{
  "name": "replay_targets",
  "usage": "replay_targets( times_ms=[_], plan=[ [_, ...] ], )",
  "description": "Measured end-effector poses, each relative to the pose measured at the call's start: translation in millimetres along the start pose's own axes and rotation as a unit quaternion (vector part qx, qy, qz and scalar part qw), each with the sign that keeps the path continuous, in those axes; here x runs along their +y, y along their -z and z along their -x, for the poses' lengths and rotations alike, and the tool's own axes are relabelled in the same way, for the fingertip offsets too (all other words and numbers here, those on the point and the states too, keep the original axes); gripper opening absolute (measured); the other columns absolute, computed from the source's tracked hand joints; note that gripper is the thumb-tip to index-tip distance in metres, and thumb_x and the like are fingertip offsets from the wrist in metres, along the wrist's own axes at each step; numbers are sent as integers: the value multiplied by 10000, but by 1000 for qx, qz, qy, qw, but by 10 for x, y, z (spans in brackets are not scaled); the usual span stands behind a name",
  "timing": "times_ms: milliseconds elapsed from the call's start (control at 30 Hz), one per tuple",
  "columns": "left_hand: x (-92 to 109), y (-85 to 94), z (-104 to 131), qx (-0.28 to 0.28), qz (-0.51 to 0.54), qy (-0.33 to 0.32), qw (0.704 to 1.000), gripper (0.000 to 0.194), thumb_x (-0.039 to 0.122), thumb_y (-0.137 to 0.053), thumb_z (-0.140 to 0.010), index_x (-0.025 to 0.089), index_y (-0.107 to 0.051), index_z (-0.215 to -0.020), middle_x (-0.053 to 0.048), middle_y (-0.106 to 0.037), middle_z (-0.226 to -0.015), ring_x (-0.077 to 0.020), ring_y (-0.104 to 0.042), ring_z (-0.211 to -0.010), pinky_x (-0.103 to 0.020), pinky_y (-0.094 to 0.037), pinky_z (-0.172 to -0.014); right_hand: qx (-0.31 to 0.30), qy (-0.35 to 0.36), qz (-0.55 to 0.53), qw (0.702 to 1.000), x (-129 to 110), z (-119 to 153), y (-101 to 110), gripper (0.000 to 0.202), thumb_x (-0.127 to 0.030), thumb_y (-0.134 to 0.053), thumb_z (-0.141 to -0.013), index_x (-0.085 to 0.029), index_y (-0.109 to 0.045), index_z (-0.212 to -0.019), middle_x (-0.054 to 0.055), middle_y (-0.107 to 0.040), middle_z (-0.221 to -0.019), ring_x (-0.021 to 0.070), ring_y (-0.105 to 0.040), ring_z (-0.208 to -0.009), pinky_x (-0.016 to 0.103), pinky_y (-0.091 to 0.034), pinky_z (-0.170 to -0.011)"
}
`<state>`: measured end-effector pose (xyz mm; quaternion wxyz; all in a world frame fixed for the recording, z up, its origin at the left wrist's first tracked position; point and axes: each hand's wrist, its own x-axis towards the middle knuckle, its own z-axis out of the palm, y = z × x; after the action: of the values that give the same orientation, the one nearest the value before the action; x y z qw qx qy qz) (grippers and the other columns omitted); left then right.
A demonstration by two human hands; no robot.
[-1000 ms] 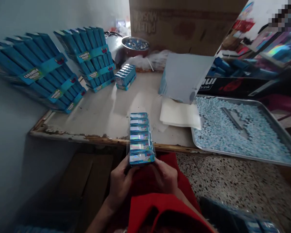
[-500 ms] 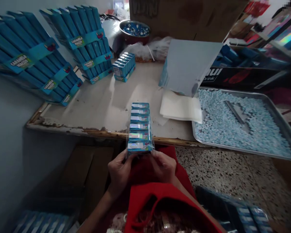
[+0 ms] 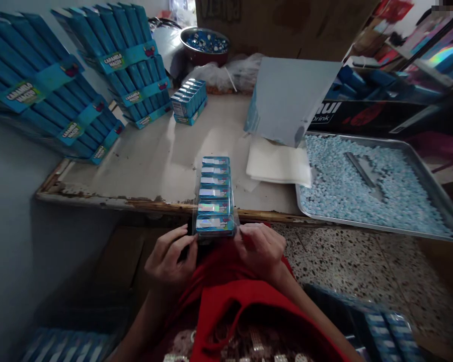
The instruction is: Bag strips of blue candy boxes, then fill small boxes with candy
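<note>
A row of several small blue boxes (image 3: pixel 215 193) lies in a clear plastic wrap at the table's front edge, its near end reaching toward my body. My left hand (image 3: pixel 172 257) is at the near left corner, thumb and fingertips closed on the edge of the clear wrap. On the other side, my right hand (image 3: pixel 259 247) pinches the near right corner of the same wrap. The boxes themselves rest between the hands and are not gripped.
Tall stacks of blue boxes (image 3: pixel 136 65) stand at the left, with a smaller box group (image 3: pixel 189 102) beside them. White sheets (image 3: pixel 278 163) lie right of centre. A metal tray (image 3: pixel 362 229) holds light blue pieces. A bowl (image 3: pixel 205 45) stands behind.
Both hands have moved outward, away from under the boxes, and the left hand's fingers have spread more. The clear wrap's near corners are now pulled wider. The view has shifted slightly.
</note>
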<state>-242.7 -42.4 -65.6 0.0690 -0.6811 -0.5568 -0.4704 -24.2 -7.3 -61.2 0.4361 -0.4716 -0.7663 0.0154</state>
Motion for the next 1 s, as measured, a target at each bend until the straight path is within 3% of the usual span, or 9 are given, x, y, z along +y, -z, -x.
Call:
replay_targets(
  times_ms=[133, 233, 333, 467, 567, 667, 733, 867, 1000],
  plan=[
    [-40, 58, 3, -15, 8, -66, 998, 298, 35, -775, -764, 184, -668, -998, -13, -745, -873, -130, -718, -749, -240, -612, -734, -32, 45, 12, 998, 17, 71, 155, 191, -132, -674, -861, -267, -680, -997, -2, -788, -891, 165, -720, -757, 318, -519, -715],
    [-67, 145, 110, -29, 31, -66, 997, 312, 39, -753, -760, 188, -638, -1009, -25, -735, -948, -163, -728, -815, -286, -624, -733, -68, 63, -24, 995, 41, 239, 283, 282, -258, -740, -848, -270, -689, -1125, 25, -782, -961, 200, -719, -818, 348, -517, -736],
    [-145, 187, 138, -10, 99, 90, 991, 161, 169, -653, -879, 224, -603, -1022, -30, -697, -969, -205, -721, -884, -366, -633, -768, -18, -92, -102, 990, 163, 289, 309, 235, -417, -714, -882, -243, -691, -1040, 55, -743, -920, 229, -695, -835, 372, -534, -749],
    [-303, -43, -163, -26, 238, 371, 897, 378, 427, -540, -1003, 239, -540, -1330, -104, -633, -1340, -260, -615, -1280, -447, -538, -1084, -4, -338, -291, 895, 474, 40, -67, 358, -490, -480, -1022, -230, -678, -1169, 108, -732, -1149, 254, -708, -1028, 387, -583, -812],
    [-285, -311, -473, -123, 447, 413, 784, 677, 500, -603, -959, 221, -392, -1539, -150, -411, -1609, -325, -413, -1484, -473, -426, -1189, -58, -314, -444, 837, 526, -208, -520, 562, -597, -457, -1006, -262, -544, -1449, 146, -577, -1481, 293, -624, -1281, 469, -594, -924],
    [-96, -464, -635, -181, 595, 430, 655, 858, 386, -705, -899, 245, -257, -1617, -157, -482, -1558, -352, -522, -1389, -464, -474, -1119, -77, -308, -522, 792, 324, -302, -787, 681, -649, -499, -966, -315, -417, -1553, 122, -513, -1550, 309, -603, -1316, 518, -597, -947],
    [27, -467, -672, -183, 635, 449, 601, 883, 279, -702, -880, 277, -232, -1626, -130, -573, -1473, -336, -594, -1302, -442, -498, -1068, -73, -347, -569, 742, 122, -301, -829, 649, -610, -496, -982, -381, -361, -1575, 54, -477, -1584, 292, -575, -1352, 503, -582, -996],
    [4, -296, -798, -169, 647, 479, 568, 853, 199, -669, -837, 272, -306, -1606, -111, -655, -1356, -308, -654, -1193, -409, -516, -1006, -17, -425, -629, 650, -243, -401, -904, 589, -515, -524, -993, -469, -360, -1557, -64, -480, -1570, 224, -530, -1399, 414, -540, -1080],
    [-418, 3, -1146, -159, 593, 494, 616, 679, 270, -734, -779, 192, -568, -1432, -107, -722, -1214, -297, -694, -1095, -380, -549, -947, -46, -371, -666, 646, -519, -817, -1388, 682, -582, -546, -946, -430, -342, -1579, -9, -629, -1402, 253, -616, -1292, 461, -556, -1050]
  ],
)
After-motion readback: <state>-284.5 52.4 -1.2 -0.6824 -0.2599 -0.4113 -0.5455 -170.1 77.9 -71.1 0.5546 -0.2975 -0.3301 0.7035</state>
